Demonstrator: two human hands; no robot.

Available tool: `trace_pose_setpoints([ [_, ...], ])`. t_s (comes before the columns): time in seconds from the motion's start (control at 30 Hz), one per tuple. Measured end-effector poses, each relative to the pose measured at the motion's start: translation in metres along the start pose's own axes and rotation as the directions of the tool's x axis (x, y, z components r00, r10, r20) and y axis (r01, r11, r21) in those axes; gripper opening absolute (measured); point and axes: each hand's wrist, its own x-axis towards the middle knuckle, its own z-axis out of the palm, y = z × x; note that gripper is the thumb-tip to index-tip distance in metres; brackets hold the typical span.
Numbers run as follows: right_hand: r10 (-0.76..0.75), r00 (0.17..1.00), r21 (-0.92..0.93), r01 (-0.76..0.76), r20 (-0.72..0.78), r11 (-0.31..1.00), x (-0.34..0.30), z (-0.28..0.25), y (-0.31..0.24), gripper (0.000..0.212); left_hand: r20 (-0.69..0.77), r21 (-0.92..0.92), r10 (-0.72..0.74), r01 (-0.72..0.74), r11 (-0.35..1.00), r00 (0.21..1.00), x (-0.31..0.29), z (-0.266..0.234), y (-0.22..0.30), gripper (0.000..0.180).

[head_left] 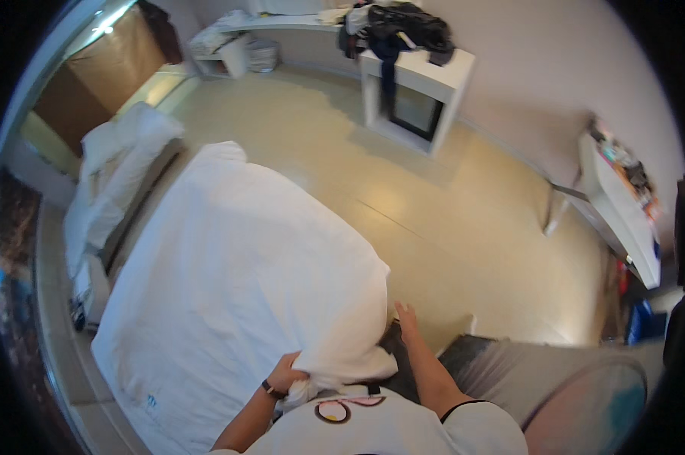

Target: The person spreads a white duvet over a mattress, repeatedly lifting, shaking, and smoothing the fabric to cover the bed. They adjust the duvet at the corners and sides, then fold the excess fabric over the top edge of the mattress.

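Observation:
A large white duvet [236, 280] covers the bed in front of me, spread out with soft wrinkles. At its near edge my left hand [285, 373], with a dark band on the wrist, is closed on a bunched fold of it. My right hand [406, 317] reaches forward just off the duvet's right corner, fingers extended and holding nothing. White pillows [126, 148] lean at the head of the bed on the left. Below my right forearm, part of a dark surface [403, 364] shows beside the duvet.
A white desk [433, 68] piled with dark clothes [407, 30] stands against the far wall. A white table [612, 201] with small items is on the right. Behind the bed sit a low shelf [235, 58] and a basket [262, 56]. A grey patterned surface [547, 379] lies near right.

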Motion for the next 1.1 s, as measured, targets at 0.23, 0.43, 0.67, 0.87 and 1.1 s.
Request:
trace_pose_setpoints([
  [0.23, 0.272, 0.624, 0.207, -0.586, 0.732, 0.784, 0.047, 0.095, -0.023, 0.095, -0.141, 0.205, -0.020, 0.048, 0.978, 0.990, -0.004, 0.017, 0.000, 0.058],
  [0.43, 0.080, 0.528, 0.271, -0.554, 0.845, 0.787, 0.061, 0.093, -0.198, 0.066, -0.358, 0.520, 0.068, 0.139, 0.843, 0.931, 0.006, 0.016, -0.001, 0.050],
  [0.67, -0.307, 0.467, 0.157, 0.333, 0.829, 0.930, -0.020, 0.073, -0.402, 0.057, -0.472, 0.577, 0.166, 0.161, 0.800, 0.865, 0.087, -0.016, -0.108, 0.046],
  [0.87, 0.326, 0.495, -0.368, -0.013, 0.805, 0.930, 0.076, 0.127, -0.394, 0.055, -0.874, -0.160, -0.401, 0.618, 0.769, 0.273, 0.148, -0.021, -0.103, 0.083],
  [1.1, 0.688, -0.018, -0.671, -0.242, 0.726, 0.701, 0.078, 0.200, -0.407, 0.047, -0.521, -0.709, -0.782, -0.684, 0.174, 0.341, 0.268, 0.039, -0.286, 0.100],
])
